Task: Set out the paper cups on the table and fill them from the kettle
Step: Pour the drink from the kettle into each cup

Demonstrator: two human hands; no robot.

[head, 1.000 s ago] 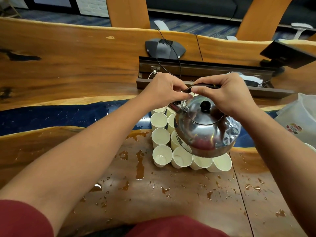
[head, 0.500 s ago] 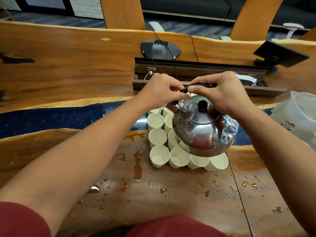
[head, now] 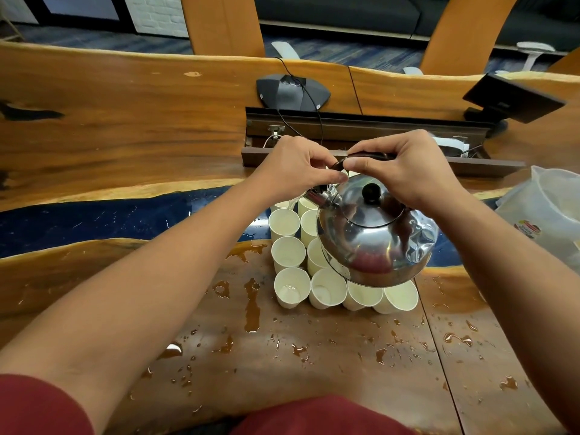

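- A red garment (head: 314, 416) fills the bottom edge, nearest the camera, below the cups.
- The wooden table (head: 314, 365) is wet: puddles and drops (head: 252, 306) lie on the near side of the cups and to their left.
- The cups (head: 326, 291) stand bunched together, rims touching, on the table directly under the kettle; the near row of four is in plain sight, and the two at its left end hold a little water.
- More cups run away from the camera in a column at the cluster's left side; the rest are hidden by the kettle.
- The kettle (head: 376, 237), shiny steel with a black lid knob, hangs in the air above the cups, tilted with its spout (head: 317, 194) to the left.
- A thin stream of water falls from the spout into a far-left cup (head: 284, 221).
- The left hand (head: 295, 169) is curled, its fingertips pinching the kettle's black handle (head: 367, 157) at the end above the spout.
- The right hand (head: 411, 171) grips the same handle from above, fingers wrapped over it, just right of the left hand.
- A clear plastic jug (head: 546, 211) stands to the right of the kettle.
- Beyond the kettle lies a dark open cable tray (head: 370, 127).
- Beyond that sits a grey conference phone (head: 293, 92), with a black device (head: 514, 97) far right of the kettle.
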